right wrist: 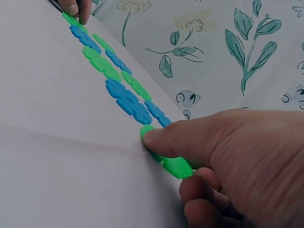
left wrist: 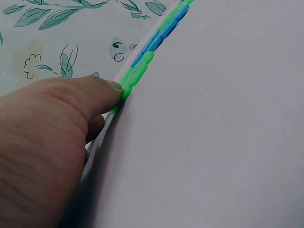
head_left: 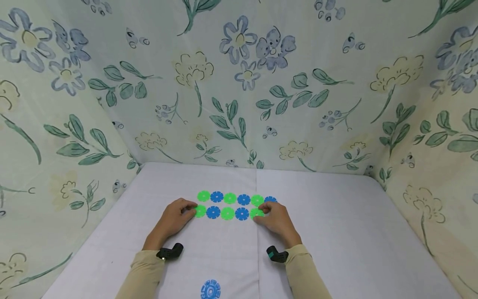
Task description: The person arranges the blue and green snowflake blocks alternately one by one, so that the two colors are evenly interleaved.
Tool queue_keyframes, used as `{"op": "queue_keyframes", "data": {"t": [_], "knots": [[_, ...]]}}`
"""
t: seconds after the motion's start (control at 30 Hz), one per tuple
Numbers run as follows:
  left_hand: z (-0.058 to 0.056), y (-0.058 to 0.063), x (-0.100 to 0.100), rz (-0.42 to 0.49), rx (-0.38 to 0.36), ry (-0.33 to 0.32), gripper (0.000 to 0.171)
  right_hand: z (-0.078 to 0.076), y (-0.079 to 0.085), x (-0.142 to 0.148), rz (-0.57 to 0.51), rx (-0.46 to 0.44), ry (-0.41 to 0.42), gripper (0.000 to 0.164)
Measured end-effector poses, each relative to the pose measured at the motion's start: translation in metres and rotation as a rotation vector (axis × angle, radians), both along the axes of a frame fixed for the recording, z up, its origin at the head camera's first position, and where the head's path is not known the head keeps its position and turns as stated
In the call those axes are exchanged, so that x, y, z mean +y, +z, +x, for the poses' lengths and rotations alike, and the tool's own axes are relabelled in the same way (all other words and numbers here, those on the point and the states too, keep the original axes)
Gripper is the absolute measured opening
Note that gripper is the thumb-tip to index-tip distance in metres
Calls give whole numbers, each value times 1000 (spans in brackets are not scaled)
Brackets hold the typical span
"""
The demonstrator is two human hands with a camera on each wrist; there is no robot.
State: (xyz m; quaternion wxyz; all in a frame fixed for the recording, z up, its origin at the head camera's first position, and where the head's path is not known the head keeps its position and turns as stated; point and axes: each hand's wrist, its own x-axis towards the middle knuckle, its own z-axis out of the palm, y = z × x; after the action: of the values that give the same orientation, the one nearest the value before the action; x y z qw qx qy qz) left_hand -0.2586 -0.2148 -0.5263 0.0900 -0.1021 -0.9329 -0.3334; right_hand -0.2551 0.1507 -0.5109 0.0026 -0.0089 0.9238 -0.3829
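Two rows of notched plastic snowflake discs, green and blue by turns, lie flat on the white cloth. At the left end of the near row, my left hand [head_left: 177, 217] holds a green snowflake disc [head_left: 201, 211] by its outer edge with thumb and fingers. My right hand [head_left: 278, 220] grips the green snowflake disc [right wrist: 176, 166] at the right end of that row, thumb on one edge and fingers at the other, partly covering it. Between them lie a blue disc [head_left: 213, 212], a green disc [head_left: 227, 213] and another blue disc [head_left: 242, 214].
The far row runs from a green disc [head_left: 203, 196] to a blue disc [head_left: 270, 199] just beyond my right fingers. A larger-looking blue flower-shaped piece [head_left: 210, 289] is at the near edge of view. Floral cloth [head_left: 239, 95] walls the back and sides of the table [head_left: 351, 232].
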Motion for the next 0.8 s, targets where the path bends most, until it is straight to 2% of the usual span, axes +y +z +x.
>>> {"op": "queue_keyframes", "data": {"t": [0.5, 0.67, 0.8], "knots": [[-1, -2, 0, -4, 2, 11, 19, 2, 5, 3, 1, -1, 31, 36], [-1, -2, 0, -2, -4, 8, 20, 2, 5, 4, -23, -10, 29, 30], [0, -2, 0, -1, -4, 12, 20, 1, 7, 3, -27, 12, 60, 26]]}}
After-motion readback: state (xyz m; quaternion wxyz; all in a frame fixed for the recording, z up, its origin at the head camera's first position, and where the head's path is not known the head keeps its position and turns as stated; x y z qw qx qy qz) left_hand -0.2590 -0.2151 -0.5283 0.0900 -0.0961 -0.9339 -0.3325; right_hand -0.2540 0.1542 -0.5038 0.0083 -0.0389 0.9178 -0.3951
